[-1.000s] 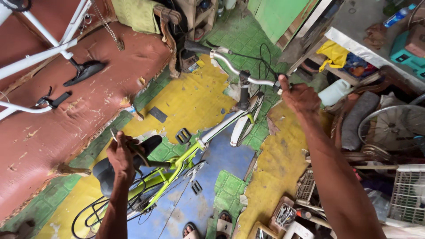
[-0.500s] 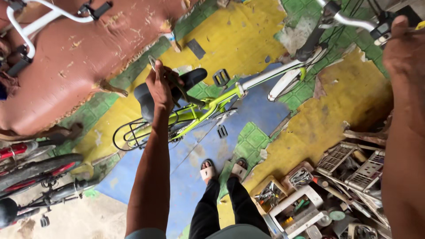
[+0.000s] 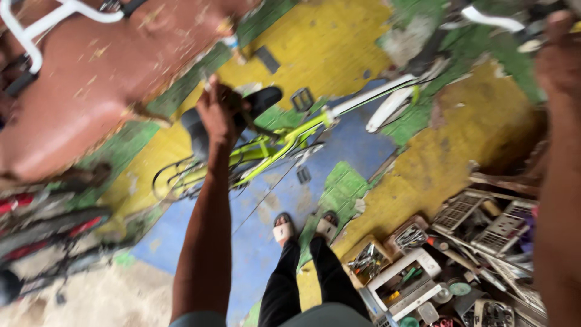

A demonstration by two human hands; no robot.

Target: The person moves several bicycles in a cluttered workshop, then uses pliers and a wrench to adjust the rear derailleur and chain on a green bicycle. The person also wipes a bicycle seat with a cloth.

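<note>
A lime-green and white bicycle [image 3: 284, 142] stands in front of me on a floor painted yellow, blue and green. My left hand [image 3: 219, 112] grips its black saddle [image 3: 254, 104] from above. My right hand [image 3: 560, 57] is at the top right edge, closed on the white handlebar [image 3: 487, 19]. My own legs in black trousers and sandals [image 3: 284, 230] show below the frame. A black pedal [image 3: 302, 99] sticks out beside the saddle.
A red-brown surface [image 3: 91, 72] with a white bicycle frame [image 3: 42, 27] lies at the upper left. Dark bicycles [image 3: 42, 227] lie at the left edge. Boxes of tools and wire baskets [image 3: 423, 260] crowd the lower right.
The view has tilted further down and to the left. My legs and the tool boxes now show more; both hands keep their hold on the bicycle.
</note>
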